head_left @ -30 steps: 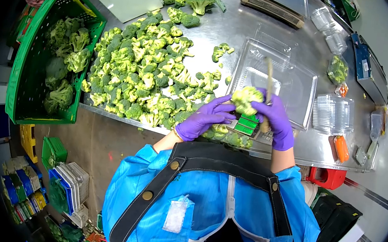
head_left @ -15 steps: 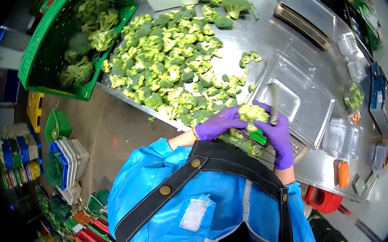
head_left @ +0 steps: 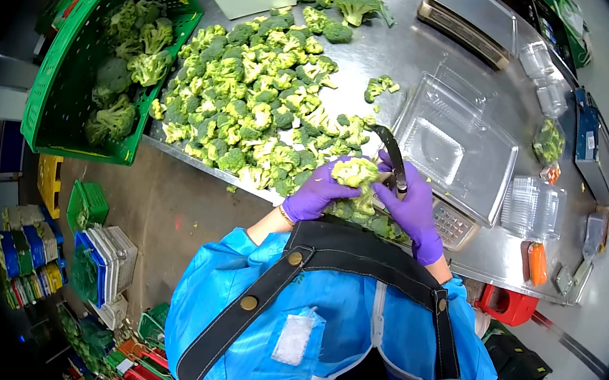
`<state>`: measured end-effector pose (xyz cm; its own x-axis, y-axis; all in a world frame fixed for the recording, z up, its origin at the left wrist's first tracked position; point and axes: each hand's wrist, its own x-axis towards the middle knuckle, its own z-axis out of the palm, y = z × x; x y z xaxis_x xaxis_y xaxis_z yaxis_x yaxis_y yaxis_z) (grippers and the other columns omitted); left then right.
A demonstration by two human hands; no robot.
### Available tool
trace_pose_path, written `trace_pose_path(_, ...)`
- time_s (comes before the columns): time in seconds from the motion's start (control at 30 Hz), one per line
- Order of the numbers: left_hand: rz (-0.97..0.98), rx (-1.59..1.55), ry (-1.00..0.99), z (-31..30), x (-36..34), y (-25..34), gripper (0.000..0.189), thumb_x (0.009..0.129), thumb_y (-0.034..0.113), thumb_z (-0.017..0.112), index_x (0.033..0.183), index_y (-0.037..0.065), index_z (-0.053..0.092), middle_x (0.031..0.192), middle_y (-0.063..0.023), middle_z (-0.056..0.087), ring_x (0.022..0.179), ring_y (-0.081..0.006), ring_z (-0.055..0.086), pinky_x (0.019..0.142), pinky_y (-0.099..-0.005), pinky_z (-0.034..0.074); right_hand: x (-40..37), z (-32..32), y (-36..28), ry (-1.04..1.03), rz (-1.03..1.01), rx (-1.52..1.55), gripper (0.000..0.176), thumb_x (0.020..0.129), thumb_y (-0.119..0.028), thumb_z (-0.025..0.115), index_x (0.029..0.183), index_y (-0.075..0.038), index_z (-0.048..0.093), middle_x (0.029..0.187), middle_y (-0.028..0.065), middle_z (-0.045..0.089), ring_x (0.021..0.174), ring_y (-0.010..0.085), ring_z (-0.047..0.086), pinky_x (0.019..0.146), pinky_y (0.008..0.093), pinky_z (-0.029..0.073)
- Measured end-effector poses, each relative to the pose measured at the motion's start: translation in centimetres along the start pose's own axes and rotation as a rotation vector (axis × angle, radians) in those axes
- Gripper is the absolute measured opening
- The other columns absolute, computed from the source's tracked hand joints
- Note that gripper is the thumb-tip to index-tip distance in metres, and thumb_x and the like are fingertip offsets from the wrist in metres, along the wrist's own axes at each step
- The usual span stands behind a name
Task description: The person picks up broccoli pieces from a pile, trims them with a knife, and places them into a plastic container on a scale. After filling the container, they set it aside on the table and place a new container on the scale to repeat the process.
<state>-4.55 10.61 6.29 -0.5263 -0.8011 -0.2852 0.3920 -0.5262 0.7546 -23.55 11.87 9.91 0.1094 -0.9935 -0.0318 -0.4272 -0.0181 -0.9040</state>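
My left hand (head_left: 319, 192), in a purple glove, is closed around a broccoli piece (head_left: 355, 171) with its pale cut stems turned up. Close beside it, my right hand (head_left: 418, 208), gloved the same, grips a knife (head_left: 395, 157) whose dark curved blade points up and away from me. The right fingertips come near or touch the broccoli; exact contact is hard to make out. Under the hands lie more broccoli florets (head_left: 362, 217), partly hidden. A large heap of cut florets (head_left: 247, 102) spreads over the metal table to the left.
A green crate (head_left: 55, 93) at the left holds broccoli heads. Right of my hands are a clear plastic tray (head_left: 498, 151), a scale keypad (head_left: 453, 225), stacked clear containers (head_left: 533, 206) and an orange-wrapped item (head_left: 536, 263). Another scale (head_left: 462, 32) stands at the back.
Both hands have shifted slightly left in view with the broccoli. The knife has turned, its blade now leaning left over the broccoli's right side. The whole view has shifted a little too.
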Motion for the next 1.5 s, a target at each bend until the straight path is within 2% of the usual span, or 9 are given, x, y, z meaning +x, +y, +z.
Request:
trace_pose_path(0.1,0.072,0.064,0.102,-0.3,0.3,0.1,0.057,0.071,-0.002,0.065,0.124,0.002,0.046,0.115,-0.0062,0.056,0.106,-0.0136,0.052,0.091,-0.027,0.042,-0.6,-0.7,-0.8,-0.033,-0.07,-0.133,0.032,0.081,-0.015,0.061,0.113,-0.01,0.059,0.085,0.0128,0.064,0.072,0.0239,0.064,0.064,0.0315,0.049)
trace_pose_path(0.13,0.097,0.092,0.144,0.0,0.3,0.5,0.057,0.071,-0.003,0.064,0.124,0.003,0.046,0.115,-0.0062,0.056,0.105,-0.0138,0.052,0.091,-0.027,0.042,-0.5,-0.2,0.1,-0.013,-0.331,-0.266,0.04,0.085,-0.015,0.056,0.124,-0.012,0.051,0.076,0.0114,0.062,0.062,0.025,0.061,0.055,0.0318,0.047)
trace_pose_path(0.27,0.131,0.134,0.219,0.5,0.7,0.9,0.056,0.07,-0.005,0.063,0.124,0.005,0.048,0.114,-0.0067,0.055,0.103,-0.0134,0.052,0.088,-0.0258,0.043,-1.2,1.0,-0.7,-0.1,-0.325,-0.532,0.062,0.086,-0.029,0.055,0.139,-0.011,0.028,0.062,0.0091,0.053,0.053,0.0246,0.054,0.047,0.0367,0.038)
trace_pose_path(0.37,0.153,0.196,0.256,0.4,0.9,0.5,0.055,0.071,-0.006,0.063,0.123,0.004,0.049,0.113,-0.0067,0.055,0.101,-0.0126,0.052,0.084,-0.0248,0.045,-1.1,1.8,-0.2,-0.007,-0.439,-0.492,0.064,0.086,-0.031,0.054,0.139,-0.008,0.027,0.062,0.0087,0.053,0.054,0.0245,0.054,0.049,0.0372,0.039)
trace_pose_path(0.6,0.157,0.247,0.244,0.8,0.8,0.8,0.054,0.07,-0.007,0.061,0.122,0.003,0.05,0.113,-0.0067,0.057,0.103,-0.0131,0.053,0.087,-0.0259,0.044,-1.3,1.9,0.6,-0.131,-0.297,-0.562,0.061,0.09,-0.033,0.045,0.139,-0.002,0.025,0.065,0.0112,0.054,0.057,0.027,0.054,0.055,0.0367,0.041)
trace_pose_path(1.07,0.242,0.35,0.18,0.3,-0.3,1.3,0.057,0.066,-0.009,0.058,0.122,0.001,0.05,0.112,-0.0077,0.059,0.102,-0.0142,0.055,0.09,-0.0277,0.044,-1.9,2.7,0.4,-0.151,-0.253,-0.65,0.079,0.082,-0.03,0.056,0.138,0.007,0.016,0.056,0.0087,0.049,0.049,0.0216,0.051,0.049,0.0342,0.041)
trace_pose_path(1.17,-0.033,0.181,0.019,0.7,-1.0,2.1,0.057,0.067,-0.006,0.06,0.122,0.0,0.05,0.113,-0.0081,0.059,0.102,-0.0137,0.055,0.088,-0.0268,0.044,-2.0,2.9,0.5,-0.092,-0.348,-0.751,0.079,0.081,-0.029,0.057,0.138,0.008,0.016,0.055,0.0093,0.049,0.048,0.0219,0.051,0.047,0.0347,0.04)
trace_pose_path(1.37,0.239,0.355,0.127,0.2,-0.6,0.6,0.056,0.069,-0.006,0.058,0.125,-0.001,0.047,0.112,-0.0071,0.058,0.101,-0.0119,0.055,0.088,-0.0256,0.043,-1.8,3.2,0.7,-0.115,-0.257,-0.646,0.081,0.08,-0.028,0.057,0.137,0.009,0.013,0.053,0.0105,0.05,0.045,0.0237,0.05,0.045,0.0363,0.039)
trace_pose_path(1.5,-0.061,0.066,-0.005,-0.3,-0.9,1.0,0.058,0.067,-0.007,0.054,0.124,-0.001,0.048,0.112,-0.0073,0.058,0.103,-0.0132,0.055,0.088,-0.0262,0.043,-1.9,3.4,0.7,-0.095,-0.264,-0.637,0.079,0.081,-0.031,0.059,0.138,0.005,0.017,0.068,0.0089,0.056,0.048,0.0193,0.053,0.044,0.0331,0.041)
